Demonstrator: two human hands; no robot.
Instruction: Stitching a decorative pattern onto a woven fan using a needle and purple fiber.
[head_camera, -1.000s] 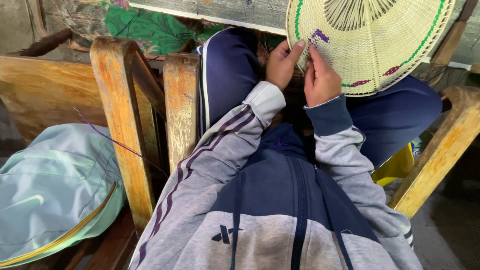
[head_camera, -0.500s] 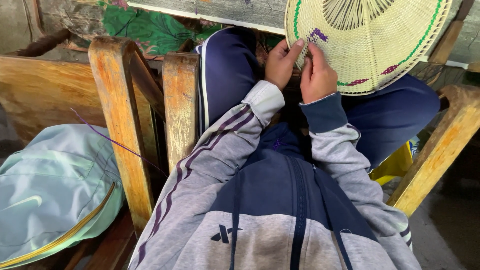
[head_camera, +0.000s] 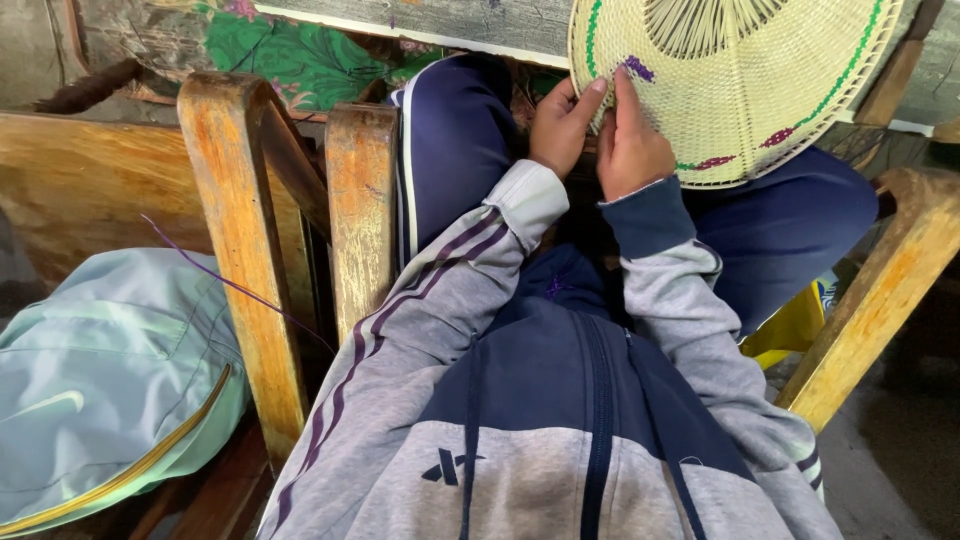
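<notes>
The round woven fan (head_camera: 740, 90), resting over the knees, is pinched at its lower left rim by the closed fingers of the left hand (head_camera: 562, 125) and right hand (head_camera: 632, 140); a brittle strand could be snapped by overtightening

Worn wooden chair arms (head_camera: 245, 250), pale-green bag (head_camera: 100, 380)

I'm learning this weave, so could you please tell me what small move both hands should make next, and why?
Probably draw the purple strand snug. The left hand and right hand pinch the woven fan right beside that purple patch at its rim, so the stitch looks unfinished.
</notes>
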